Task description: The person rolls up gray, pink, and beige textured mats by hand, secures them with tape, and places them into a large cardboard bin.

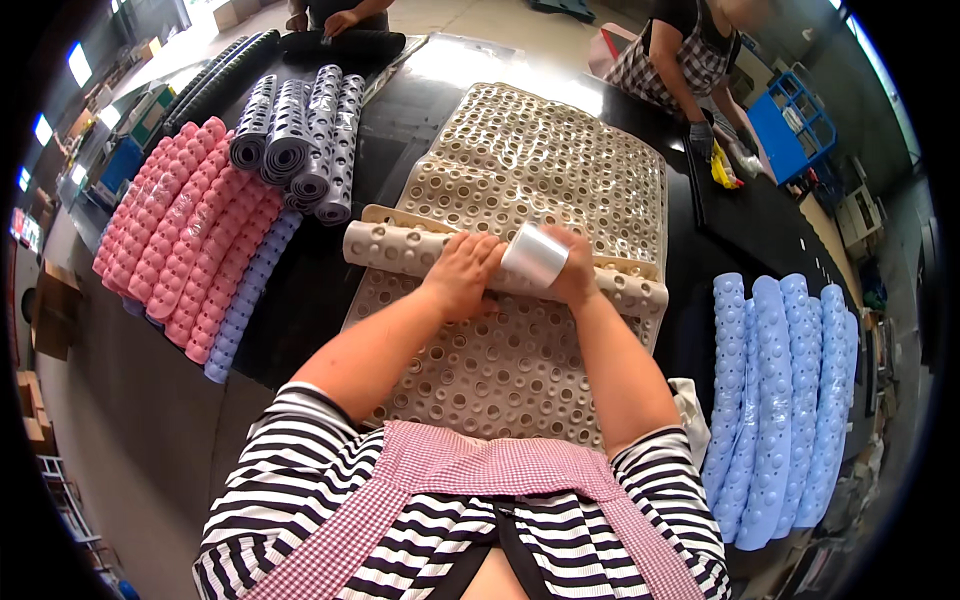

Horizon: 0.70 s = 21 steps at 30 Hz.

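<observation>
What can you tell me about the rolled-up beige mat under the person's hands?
The rolled beige mat is a soft, rubbery-looking tube dotted with round holes, lying crosswise on a stack of flat beige mats. The left hand presses its middle; the right hand wraps a clear band around it.

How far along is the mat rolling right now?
Done: rolled pink mats and grey rolls lie on the left of the table, blue rolls on the right. In hand: the left hand holds a beige roll while the right hand holds clear tape against it. Left: a stack of flat beige mats underneath.
</observation>
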Available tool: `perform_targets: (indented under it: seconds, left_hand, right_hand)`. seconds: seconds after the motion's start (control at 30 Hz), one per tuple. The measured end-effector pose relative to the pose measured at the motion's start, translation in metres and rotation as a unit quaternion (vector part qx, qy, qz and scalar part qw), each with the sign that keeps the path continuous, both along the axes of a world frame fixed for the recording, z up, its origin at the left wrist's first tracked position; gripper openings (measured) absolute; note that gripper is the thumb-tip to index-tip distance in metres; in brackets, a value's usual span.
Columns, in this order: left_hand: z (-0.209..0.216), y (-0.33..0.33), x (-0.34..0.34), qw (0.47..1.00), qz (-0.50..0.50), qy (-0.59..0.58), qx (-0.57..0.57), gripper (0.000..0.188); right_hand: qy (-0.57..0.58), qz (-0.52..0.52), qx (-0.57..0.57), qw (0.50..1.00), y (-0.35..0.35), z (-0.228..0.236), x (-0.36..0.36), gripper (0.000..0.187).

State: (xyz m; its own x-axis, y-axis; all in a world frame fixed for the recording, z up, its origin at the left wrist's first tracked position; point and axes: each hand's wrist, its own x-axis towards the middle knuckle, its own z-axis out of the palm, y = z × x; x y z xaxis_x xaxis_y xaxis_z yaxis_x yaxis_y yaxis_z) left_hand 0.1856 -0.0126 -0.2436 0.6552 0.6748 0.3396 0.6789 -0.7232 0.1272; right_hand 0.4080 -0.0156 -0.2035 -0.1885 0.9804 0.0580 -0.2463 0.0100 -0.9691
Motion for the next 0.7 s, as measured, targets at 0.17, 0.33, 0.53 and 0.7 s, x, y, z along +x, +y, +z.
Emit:
perform_targets:
  seconds: [0.17,0.33,0.53,0.7]
  left_hand:
    - [0.033,0.042,0.012,0.992,0.005,0.042,-0.119,0.081]
    - [0.084,-0.028,0.006,0.946,0.001,0.043,-0.32,0.071]
    - [0.06,-0.059,-0.01,0.95,-0.033,0.01,-0.312,0.058]
    - [0.045,-0.026,0.007,0.989,0.029,-0.071,-0.13,0.032]
  right_hand:
    - [-0.408,0.01,0.347,0.844,-0.057,-0.016,0.0,0.047]
    - [-0.399,-0.008,0.363,0.842,-0.147,0.007,-0.003,0.051]
    - [-0.408,-0.028,0.336,0.849,-0.179,-0.029,-0.019,0.047]
    - [0.059,-0.055,-0.063,0.995,-0.083,-0.04,0.004,0.02]
